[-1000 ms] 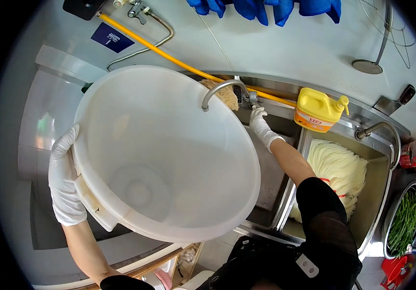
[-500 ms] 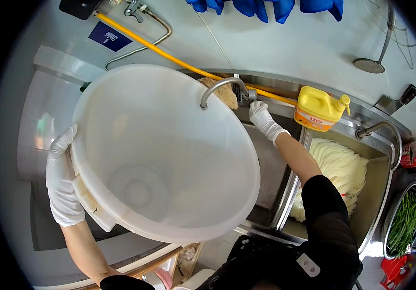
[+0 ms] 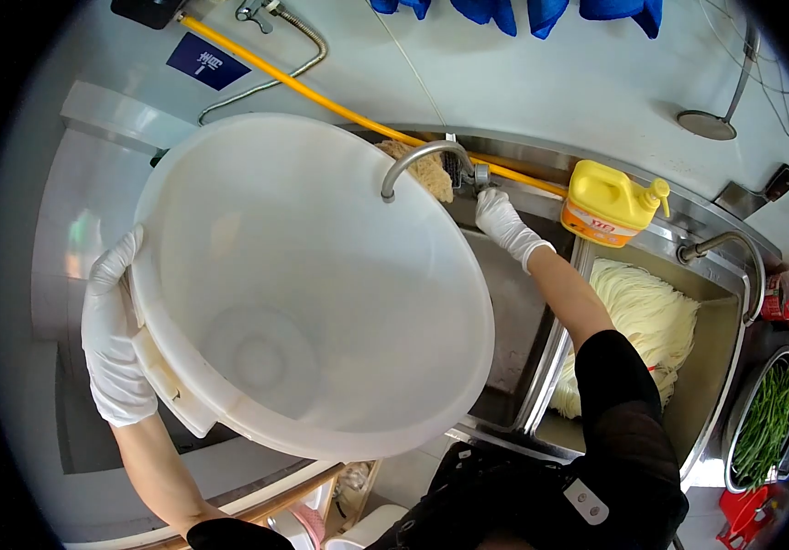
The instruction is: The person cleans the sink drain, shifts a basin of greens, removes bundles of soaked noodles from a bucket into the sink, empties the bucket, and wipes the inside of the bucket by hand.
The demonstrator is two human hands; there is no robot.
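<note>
A large white plastic tub (image 3: 321,257) is tilted over the sink, its mouth facing me and its inside showing no visible contents. My left hand (image 3: 112,330), in a white glove, is closed on the tub's left rim beside a side handle (image 3: 172,385). The curved metal faucet (image 3: 413,158) reaches over the tub's far rim, its spout end inside the mouth. At the faucet's base my gloved right hand (image 3: 502,220) has its fingers closed around the handle, which they mostly hide. No water stream can be made out at the spout.
Right of the tub is a metal sink basin (image 3: 513,316), then another holding pale noodles (image 3: 642,321) below a second faucet (image 3: 747,261). A yellow pump jug (image 3: 610,203) stands on the sink's back ledge. A yellow hose (image 3: 321,101) crosses behind. Green vegetables (image 3: 766,426) fill a bowl far right.
The view has shifted slightly. Both hands keep their places, the left on the tub's rim and the right at the faucet handle; the tub looks much the same.
</note>
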